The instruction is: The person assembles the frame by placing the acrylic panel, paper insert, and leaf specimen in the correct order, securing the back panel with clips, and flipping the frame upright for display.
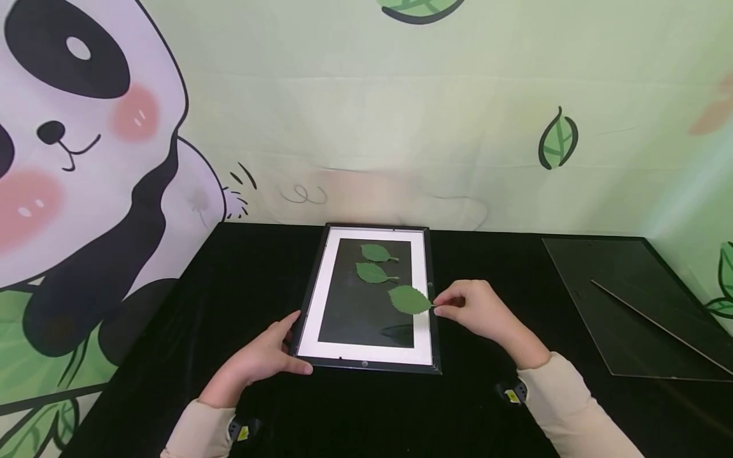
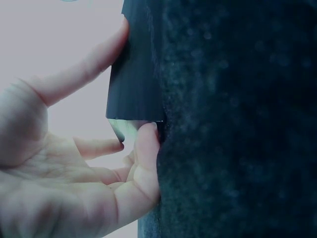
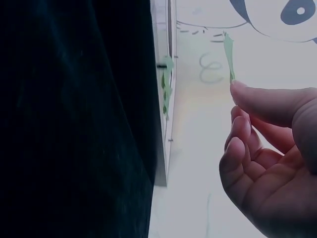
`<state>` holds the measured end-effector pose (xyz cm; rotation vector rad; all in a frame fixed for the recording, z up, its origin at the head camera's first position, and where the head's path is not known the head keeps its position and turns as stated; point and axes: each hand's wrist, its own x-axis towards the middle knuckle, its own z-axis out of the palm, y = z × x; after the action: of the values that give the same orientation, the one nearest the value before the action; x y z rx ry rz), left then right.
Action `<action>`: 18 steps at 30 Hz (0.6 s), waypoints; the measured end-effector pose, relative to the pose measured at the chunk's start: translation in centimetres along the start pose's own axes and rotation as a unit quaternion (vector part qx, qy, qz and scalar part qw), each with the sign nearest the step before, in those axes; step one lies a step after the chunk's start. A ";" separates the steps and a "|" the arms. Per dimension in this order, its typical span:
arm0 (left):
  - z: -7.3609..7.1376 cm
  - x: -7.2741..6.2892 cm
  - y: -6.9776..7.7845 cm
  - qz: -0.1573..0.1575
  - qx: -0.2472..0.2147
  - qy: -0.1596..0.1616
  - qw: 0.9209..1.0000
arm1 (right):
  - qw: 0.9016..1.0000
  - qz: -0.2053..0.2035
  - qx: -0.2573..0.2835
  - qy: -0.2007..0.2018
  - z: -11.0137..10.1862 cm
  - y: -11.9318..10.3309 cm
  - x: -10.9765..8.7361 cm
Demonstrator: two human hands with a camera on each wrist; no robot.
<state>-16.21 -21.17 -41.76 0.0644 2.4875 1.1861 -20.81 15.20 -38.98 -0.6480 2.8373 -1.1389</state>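
Head view, right hand [image 1: 475,308]: thumb and fingertips pinch the held leaf [image 1: 409,299] by its stem, a narrow grip.
Held leaf: here it is, reaching in over the right side of the frame [image 1: 395,366], blade across white border [image 1: 366,351] and dark panel [image 1: 349,321]; the right wrist view shows it edge-on, raised off the frame.
Left hand [image 1: 260,356]: planted at the frame's near left corner, thumb and fingers wide apart, touching its edges.
Two leaves: far leaf [image 1: 375,253] and middle leaf [image 1: 371,273] lie on the panel one beyond the other, just beside each other, stems to the right.
Panel: a dark, leaf-shaped reflection [image 1: 397,331] shows in its near right corner.
Black cloth [image 1: 401,413]: it spreads under the frame.
Off to the right: a dark sheet [image 1: 595,312] lies well apart from the frame, a thin strip [image 1: 647,317] slanting across it.
Backdrop [image 1: 355,114]: pale green, with a big panda [image 1: 63,48] at left.
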 end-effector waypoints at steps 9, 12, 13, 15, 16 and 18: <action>0.0 0.0 0.0 -0.004 0.000 0.002 1.000 | 1.000 0.017 0.022 -0.011 2.1 -0.8 1.5; 0.0 -0.1 0.0 -0.004 0.001 0.002 1.000 | 1.000 0.011 0.026 -0.014 2.7 -0.8 2.0; 0.0 -0.1 0.1 -0.004 0.001 0.003 1.000 | 0.999 0.011 0.029 -0.015 2.9 -0.9 2.2; 0.0 -0.1 0.1 -0.003 0.001 0.003 1.000 | 0.999 0.013 0.030 -0.017 3.3 -1.0 2.6; 0.0 -0.1 0.1 -0.003 0.000 0.004 1.000 | 0.999 0.014 0.031 -0.020 3.4 -1.1 2.8; 0.1 0.0 0.0 -0.005 -0.002 0.006 1.000 | 0.999 0.023 0.031 -0.025 3.8 -1.2 3.1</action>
<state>-16.17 -21.09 -41.79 0.0449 2.4938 1.1899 -22.55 10.72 -40.56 -0.5941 2.7484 -1.1819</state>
